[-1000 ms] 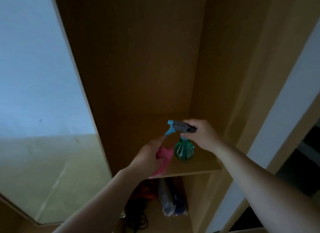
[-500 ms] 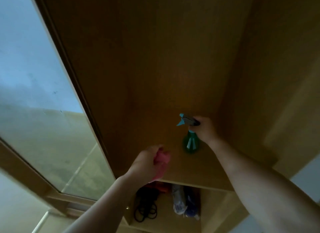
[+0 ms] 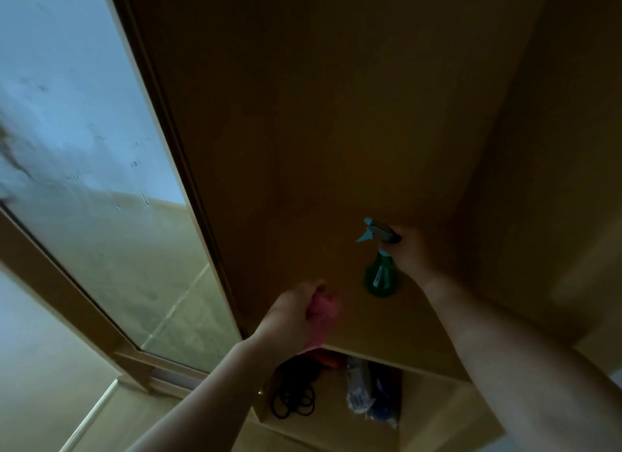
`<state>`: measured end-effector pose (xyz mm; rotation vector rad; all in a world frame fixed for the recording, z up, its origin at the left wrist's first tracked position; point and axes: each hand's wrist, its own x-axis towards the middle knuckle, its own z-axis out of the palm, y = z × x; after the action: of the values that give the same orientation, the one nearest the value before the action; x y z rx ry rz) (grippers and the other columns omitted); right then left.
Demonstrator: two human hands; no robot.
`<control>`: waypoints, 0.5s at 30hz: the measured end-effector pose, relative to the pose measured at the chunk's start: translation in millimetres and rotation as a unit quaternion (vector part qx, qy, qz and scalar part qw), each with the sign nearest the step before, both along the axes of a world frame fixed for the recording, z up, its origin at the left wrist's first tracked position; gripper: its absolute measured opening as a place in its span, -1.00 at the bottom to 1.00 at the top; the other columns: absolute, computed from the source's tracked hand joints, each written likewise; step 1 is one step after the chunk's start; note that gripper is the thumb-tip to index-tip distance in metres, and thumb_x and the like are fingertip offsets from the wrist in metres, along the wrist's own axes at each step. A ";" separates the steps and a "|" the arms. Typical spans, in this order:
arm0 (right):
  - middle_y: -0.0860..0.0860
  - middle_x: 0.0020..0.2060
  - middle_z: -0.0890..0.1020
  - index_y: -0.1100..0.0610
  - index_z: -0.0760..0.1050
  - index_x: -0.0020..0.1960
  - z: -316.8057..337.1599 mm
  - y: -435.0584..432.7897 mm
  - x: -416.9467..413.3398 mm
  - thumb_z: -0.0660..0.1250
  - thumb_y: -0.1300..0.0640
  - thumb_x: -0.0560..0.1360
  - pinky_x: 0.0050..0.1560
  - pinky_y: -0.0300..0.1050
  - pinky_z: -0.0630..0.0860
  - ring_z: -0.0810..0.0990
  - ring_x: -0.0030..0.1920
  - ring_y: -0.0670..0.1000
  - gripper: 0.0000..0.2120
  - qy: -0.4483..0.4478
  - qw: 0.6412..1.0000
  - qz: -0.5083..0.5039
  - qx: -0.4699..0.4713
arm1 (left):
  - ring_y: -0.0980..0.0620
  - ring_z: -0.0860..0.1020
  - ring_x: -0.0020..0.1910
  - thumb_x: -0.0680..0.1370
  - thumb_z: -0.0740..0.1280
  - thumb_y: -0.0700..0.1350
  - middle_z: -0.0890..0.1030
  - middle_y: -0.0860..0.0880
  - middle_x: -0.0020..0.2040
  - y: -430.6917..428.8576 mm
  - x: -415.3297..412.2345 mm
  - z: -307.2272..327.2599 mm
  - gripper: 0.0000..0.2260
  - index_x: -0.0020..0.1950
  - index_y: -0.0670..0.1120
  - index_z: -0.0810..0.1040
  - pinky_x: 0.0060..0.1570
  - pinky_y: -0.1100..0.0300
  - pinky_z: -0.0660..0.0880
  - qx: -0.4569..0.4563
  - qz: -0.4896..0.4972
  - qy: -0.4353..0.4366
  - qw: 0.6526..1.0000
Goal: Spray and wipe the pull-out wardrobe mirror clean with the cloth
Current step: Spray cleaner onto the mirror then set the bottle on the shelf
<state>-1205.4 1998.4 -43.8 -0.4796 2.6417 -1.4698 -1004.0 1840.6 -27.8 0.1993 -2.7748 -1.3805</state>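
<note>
1. Inside the wooden wardrobe [image 3: 336,115], on the right, the right hand [image 3: 412,253] is gripping the green spray bottle [image 3: 380,276] at its grey-and-blue trigger head, with the fingers curling round the top and neck. The nozzle is pointing left.
2. The spray bottle is hanging upright over the shelf [image 3: 387,330]; whether its base is touching the board I cannot tell.
3. The left hand [image 3: 292,317] is clutching the pink cloth [image 3: 323,310], bunched inside its curled fingers, near the bottle but apart from it.
4. The mirror [image 3: 101,182] is standing at the left, beyond the wardrobe's side panel, in a wooden frame. Drops and hazy smears are showing on the glass, and neither hand is touching it.
5. Below the shelf, black cords [image 3: 292,397], a red thing [image 3: 328,359] and a blue-and-white plastic bundle [image 3: 370,394] are lying in the lower compartment [image 3: 430,404].
</note>
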 end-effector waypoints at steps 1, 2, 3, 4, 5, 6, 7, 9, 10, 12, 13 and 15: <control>0.10 -0.06 0.60 0.20 0.57 0.18 -0.1 0.2 0.0 0.32 0.35 0.52 -0.04 -0.06 0.50 0.57 -0.03 0.05 -0.74 -0.003 1.000 -0.001 -0.001 | 0.38 0.46 -0.36 0.57 0.27 -0.24 0.43 0.19 -0.21 -2.2 -1.6 1.9 -0.73 0.02 0.16 0.38 -0.36 0.50 0.41 0.015 0.015 -0.006 1.000; 0.10 -0.06 0.60 0.20 0.56 0.19 0.5 0.3 0.1 0.32 0.36 0.52 -0.05 -0.09 0.48 0.56 -0.02 0.04 -0.73 -0.006 1.000 0.000 0.001 | 0.41 0.47 -0.38 0.56 0.28 -0.23 0.42 0.19 -0.22 -1.3 -0.7 7.6 -0.69 -0.05 0.22 0.36 -0.39 0.51 0.40 0.019 0.021 -0.020 0.999; 0.09 -0.05 0.59 0.19 0.56 0.20 0.3 0.6 0.0 0.32 0.35 0.52 -0.04 -0.11 0.46 0.55 -0.02 0.03 -0.73 -0.009 1.000 0.001 0.004 | 0.47 0.46 -0.39 0.56 0.28 -0.24 0.41 0.19 -0.22 -1.1 -0.5 8.4 -0.66 -0.09 0.23 0.33 -0.42 0.52 0.39 0.017 0.013 -0.018 1.000; 0.09 -0.05 0.59 0.18 0.56 0.20 0.2 1.0 0.0 0.32 0.35 0.52 -0.04 -0.11 0.46 0.55 -0.03 0.02 -0.73 -0.011 1.000 0.001 0.010 | 0.53 0.44 -0.39 0.55 0.28 -0.26 0.41 0.19 -0.22 -0.8 -0.1 10.1 -0.65 -0.11 0.23 0.32 -0.42 0.54 0.39 0.015 0.008 -0.022 1.000; 0.08 -0.05 0.59 0.18 0.55 0.20 -0.2 1.4 -0.2 0.32 0.34 0.52 -0.05 -0.12 0.45 0.55 -0.03 0.02 -0.73 -0.012 1.000 -0.001 0.015 | 0.57 0.43 -0.39 0.55 0.28 -0.27 0.41 0.19 -0.21 -2.1 -0.8 7.7 -0.63 -0.11 0.24 0.32 -0.42 0.55 0.39 0.013 0.002 -0.025 1.000; 0.08 -0.05 0.59 0.17 0.55 0.19 -0.8 2.6 -0.1 0.33 0.34 0.52 -0.05 -0.12 0.45 0.55 -0.03 0.02 -0.73 -0.013 1.000 -0.002 0.019 | 0.58 0.43 -0.37 0.55 0.28 -0.27 0.42 0.19 -0.20 -1.4 -1.4 7.8 -0.62 -0.10 0.24 0.32 -0.41 0.55 0.40 0.019 0.003 -0.026 0.999; 0.08 -0.05 0.60 0.16 0.56 0.19 -1.0 3.9 0.0 0.33 0.33 0.52 -0.05 -0.12 0.46 0.57 -0.02 0.04 -0.74 -0.015 1.000 -0.004 0.019 | 0.57 0.44 -0.36 0.55 0.28 -0.27 0.44 0.18 -0.20 -1.9 -3.2 6.1 -0.62 -0.09 0.25 0.32 -0.39 0.54 0.41 0.014 -0.001 -0.018 1.000; 0.10 -0.05 0.61 0.16 0.56 0.16 -0.2 5.7 1.5 0.34 0.31 0.52 -0.03 -0.08 0.50 0.59 0.01 0.08 -0.76 -0.019 1.000 -0.004 0.018 | 0.55 0.45 -0.35 0.55 0.27 -0.27 0.46 0.18 -0.18 -1.4 -4.8 4.9 -0.64 -0.05 0.23 0.35 -0.37 0.54 0.42 0.017 -0.001 0.000 1.000; 0.11 -0.04 0.62 0.15 0.56 0.15 0.8 6.3 2.1 0.34 0.29 0.52 -0.01 -0.05 0.52 0.60 0.03 0.10 -0.78 -0.019 1.000 -0.004 0.019 | 0.54 0.47 -0.34 0.56 0.27 -0.28 0.48 0.17 -0.16 -1.3 -4.8 3.9 -0.69 0.00 0.18 0.38 -0.35 0.55 0.43 0.028 0.001 0.002 1.000; 0.12 0.03 0.61 0.15 0.53 0.19 5.7 6.2 4.6 0.34 0.26 0.53 0.03 -0.05 0.51 0.59 0.10 0.13 -0.76 -0.013 0.999 -0.010 0.030 | 0.53 0.49 -0.30 0.56 0.28 -0.26 0.50 0.18 -0.11 -1.5 -5.2 2.5 -0.72 0.12 0.11 0.39 -0.33 0.55 0.46 0.015 -0.006 0.005 1.000; 0.12 0.10 0.60 0.16 0.49 0.27 9.3 6.2 5.9 0.34 0.24 0.53 0.05 -0.07 0.49 0.57 0.16 0.13 -0.69 -0.008 0.999 -0.016 0.038 | 0.51 0.50 -0.28 0.55 0.30 -0.24 0.49 0.20 -0.09 -1.9 -5.0 3.5 -0.69 0.17 0.12 0.38 -0.33 0.52 0.47 0.002 -0.008 0.001 1.000; 0.10 0.27 0.52 0.15 0.35 0.43 18.5 6.0 9.4 0.36 0.17 0.53 0.13 -0.09 0.46 0.50 0.29 0.12 -0.51 0.006 0.998 -0.035 0.043 | 0.40 0.53 -0.19 0.54 0.32 -0.19 0.48 0.21 -0.01 -3.2 -4.6 6.7 -0.65 0.25 0.13 0.39 -0.24 0.44 0.53 -0.014 -0.011 -0.003 1.000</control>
<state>-1196.0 2004.4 -25.4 -0.3939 2.7437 -1.3682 -1008.6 1837.5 -21.1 0.1729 -2.8081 -1.3488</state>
